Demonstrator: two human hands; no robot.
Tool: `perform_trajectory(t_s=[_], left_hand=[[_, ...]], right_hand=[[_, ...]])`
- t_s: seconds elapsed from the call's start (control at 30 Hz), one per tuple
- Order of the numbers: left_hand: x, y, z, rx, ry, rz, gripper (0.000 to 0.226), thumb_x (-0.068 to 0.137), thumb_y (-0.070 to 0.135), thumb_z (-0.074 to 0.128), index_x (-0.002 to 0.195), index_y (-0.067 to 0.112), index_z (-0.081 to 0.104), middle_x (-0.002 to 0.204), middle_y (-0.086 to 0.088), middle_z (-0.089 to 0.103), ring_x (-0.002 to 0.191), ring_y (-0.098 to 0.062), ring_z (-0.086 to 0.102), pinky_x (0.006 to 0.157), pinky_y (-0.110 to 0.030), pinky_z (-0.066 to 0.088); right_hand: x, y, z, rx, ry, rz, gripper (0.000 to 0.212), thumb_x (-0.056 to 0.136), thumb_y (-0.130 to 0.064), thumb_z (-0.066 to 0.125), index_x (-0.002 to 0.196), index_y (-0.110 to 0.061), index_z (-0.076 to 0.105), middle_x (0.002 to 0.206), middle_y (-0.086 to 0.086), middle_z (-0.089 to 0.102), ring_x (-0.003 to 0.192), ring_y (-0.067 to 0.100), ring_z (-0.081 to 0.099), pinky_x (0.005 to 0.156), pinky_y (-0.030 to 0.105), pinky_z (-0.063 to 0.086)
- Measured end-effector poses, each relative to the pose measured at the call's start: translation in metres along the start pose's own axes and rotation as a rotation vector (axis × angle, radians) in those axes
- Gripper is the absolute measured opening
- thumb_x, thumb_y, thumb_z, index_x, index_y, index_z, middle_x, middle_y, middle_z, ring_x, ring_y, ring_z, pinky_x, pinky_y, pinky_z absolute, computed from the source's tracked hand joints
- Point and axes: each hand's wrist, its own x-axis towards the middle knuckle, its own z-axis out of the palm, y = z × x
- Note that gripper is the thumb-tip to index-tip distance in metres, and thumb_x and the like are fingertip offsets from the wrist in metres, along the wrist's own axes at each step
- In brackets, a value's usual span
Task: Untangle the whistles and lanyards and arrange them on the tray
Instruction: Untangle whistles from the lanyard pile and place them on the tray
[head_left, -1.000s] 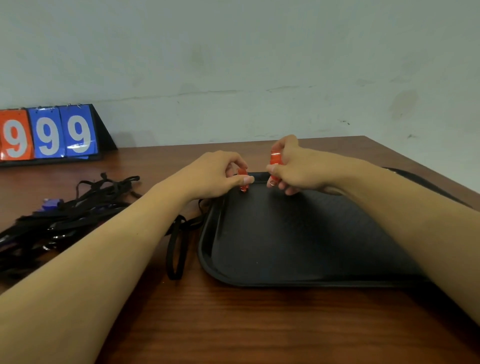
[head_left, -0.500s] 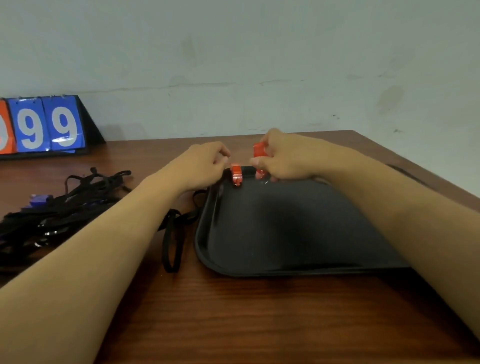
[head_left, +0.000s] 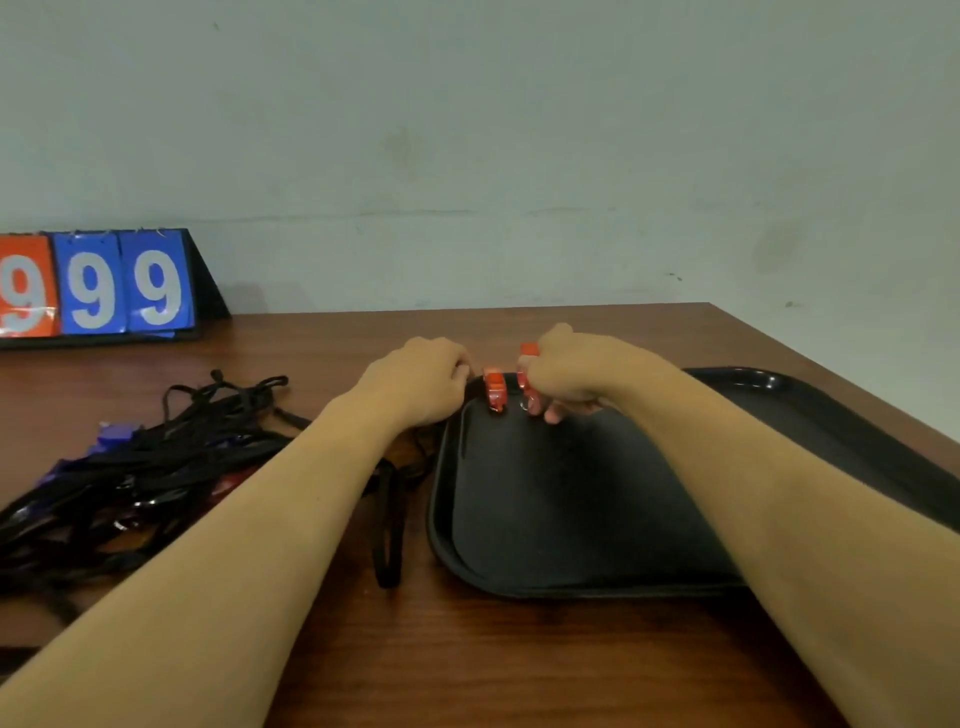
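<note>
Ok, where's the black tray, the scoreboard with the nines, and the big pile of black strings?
black tray (head_left: 561, 519), head view, bare floor of the tray.
scoreboard (head_left: 156, 283), head view, right blue nine card.
pile of black strings (head_left: 156, 467), head view, middle of the tangle.

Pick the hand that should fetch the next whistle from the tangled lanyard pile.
Left. The left hand lies on the side of the tangled lanyard pile, left of the tray. The right hand grips a red whistle at the tray's far corner, farther away.

Wooden table (head_left: 467, 665) — tray (head_left: 519, 584), lanyards (head_left: 156, 467), scoreboard (head_left: 98, 286)
</note>
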Motion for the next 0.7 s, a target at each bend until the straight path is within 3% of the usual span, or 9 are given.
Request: perform_trajectory(t_s=[0.17,0.37,0.43,0.5,0.57,0.7], left_hand=[[0.004,0.0,0.003,-0.06,0.019,0.063,0.022,0.102,0.031,0.048,0.113,0.027,0.066,0.097,0.009,0.059,0.09,-0.013,0.056,0.081,-0.032,0.047],[0.007,-0.001,0.006,-0.08,0.024,0.088,0.021,0.101,0.031,0.048,0.115,0.027,0.064,0.1,0.007,0.056,0.091,-0.012,0.052,0.08,-0.029,0.04],[0.007,-0.002,0.005,-0.092,0.024,0.102,0.026,0.101,0.035,0.047,0.12,0.028,0.063,0.109,0.004,0.06,0.095,-0.013,0.053,0.083,-0.03,0.04],[0.005,0.0,0.002,-0.108,0.027,0.126,0.03,0.1,0.04,0.047,0.123,0.03,0.063,0.114,0.003,0.061,0.097,-0.013,0.054,0.084,-0.03,0.04],[0.001,0.003,-0.004,-0.137,0.009,0.132,0.031,0.101,0.042,0.047,0.125,0.028,0.062,0.108,0.005,0.061,0.098,-0.013,0.056,0.082,-0.029,0.039],[-0.001,0.003,-0.01,-0.134,-0.005,0.132,0.031,0.103,0.037,0.046,0.126,0.024,0.061,0.101,0.004,0.057,0.1,-0.016,0.057,0.083,-0.029,0.038]], right_hand=[[0.008,0.006,0.003,-0.005,0.015,0.023,0.037,0.108,-0.026,0.038,0.137,-0.002,0.037,0.074,0.007,0.06,0.052,0.011,0.049,0.044,0.022,0.039],[0.011,0.009,0.005,-0.018,0.006,0.014,0.042,0.107,-0.026,0.04,0.139,-0.001,0.03,0.081,0.008,0.061,0.068,0.015,0.054,0.054,0.026,0.044],[0.01,0.008,0.005,-0.035,-0.005,0.006,0.036,0.106,-0.024,0.04,0.132,0.001,0.035,0.081,0.008,0.062,0.07,0.016,0.054,0.057,0.027,0.045],[0.008,0.009,0.004,-0.069,-0.011,-0.004,0.022,0.106,-0.022,0.04,0.11,-0.003,0.05,0.08,0.008,0.06,0.07,0.017,0.054,0.059,0.027,0.046],[0.008,0.009,0.004,-0.117,-0.023,-0.012,0.027,0.106,-0.021,0.04,0.088,-0.008,0.056,0.08,0.009,0.057,0.072,0.019,0.054,0.063,0.028,0.047],[0.007,0.007,0.004,-0.175,-0.033,-0.015,0.018,0.102,-0.014,0.046,0.085,-0.012,0.053,0.083,0.01,0.054,0.068,0.02,0.05,0.057,0.028,0.043]])
